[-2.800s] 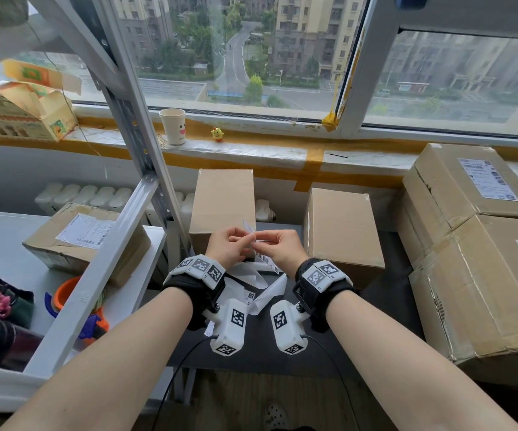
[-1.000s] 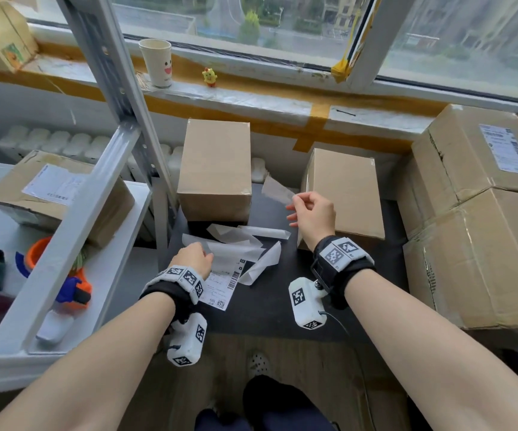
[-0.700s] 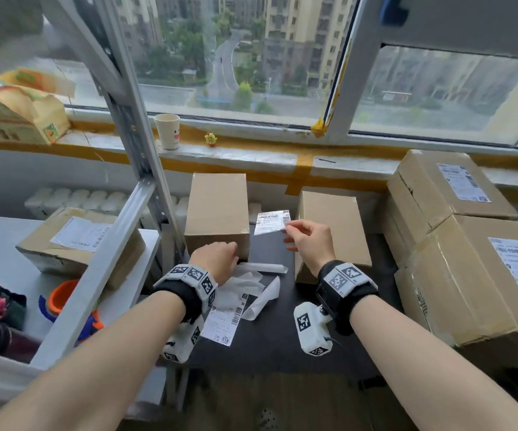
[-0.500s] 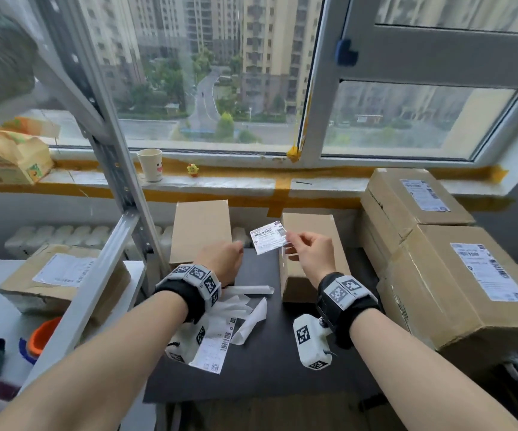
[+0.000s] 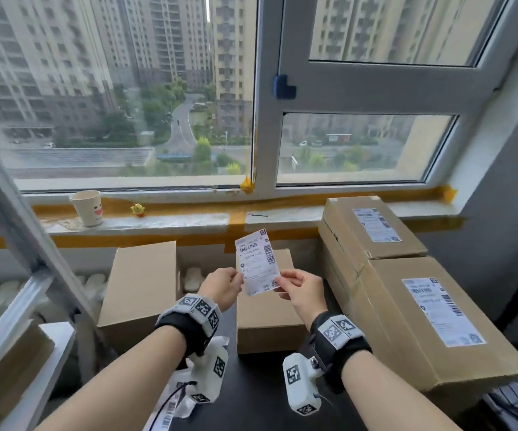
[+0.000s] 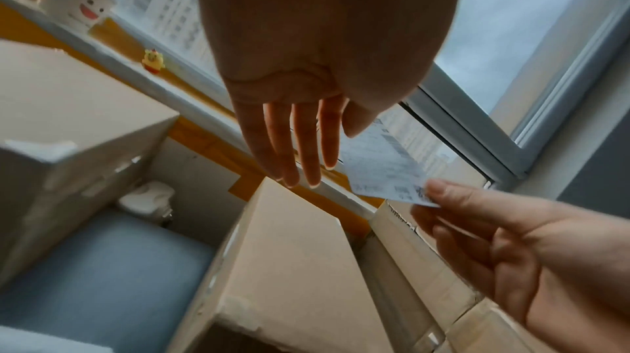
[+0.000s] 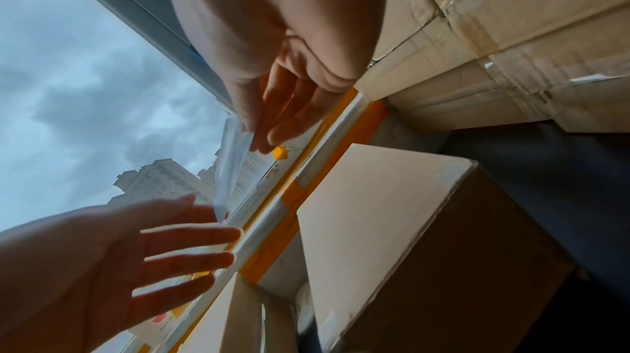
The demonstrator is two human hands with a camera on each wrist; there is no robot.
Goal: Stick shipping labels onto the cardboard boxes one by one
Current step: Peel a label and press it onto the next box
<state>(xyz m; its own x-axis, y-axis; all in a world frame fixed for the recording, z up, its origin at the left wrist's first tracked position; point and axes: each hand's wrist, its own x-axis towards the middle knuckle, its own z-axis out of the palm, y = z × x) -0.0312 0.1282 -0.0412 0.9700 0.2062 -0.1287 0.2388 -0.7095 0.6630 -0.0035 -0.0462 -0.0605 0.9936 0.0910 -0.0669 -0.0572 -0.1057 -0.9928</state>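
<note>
A white shipping label (image 5: pixel 257 262) with barcodes stands upright in the air above the plain middle cardboard box (image 5: pixel 267 318). My left hand (image 5: pixel 238 282) pinches its left edge, with the other fingers straight in the left wrist view. My right hand (image 5: pixel 277 280) pinches its lower right corner (image 6: pixel 419 194). From the right wrist the label (image 7: pixel 231 170) is seen edge-on between both hands. A second plain box (image 5: pixel 139 284) stands to the left. Two larger boxes on the right, stacked (image 5: pixel 372 225) and lower (image 5: pixel 431 321), each carry a label.
Peeled backing papers (image 5: pixel 217 346) lie on the dark table (image 5: pixel 251 399) under my left wrist. A metal shelf frame (image 5: pixel 27 244) rises at the left, with another box (image 5: pixel 9 362) on its shelf. A paper cup (image 5: pixel 86 206) and a yellow toy (image 5: pixel 138 209) sit on the windowsill.
My left hand has come up from the backing papers and taken the label's left edge. The label has risen and turned upright. The head view has tilted up toward the window.
</note>
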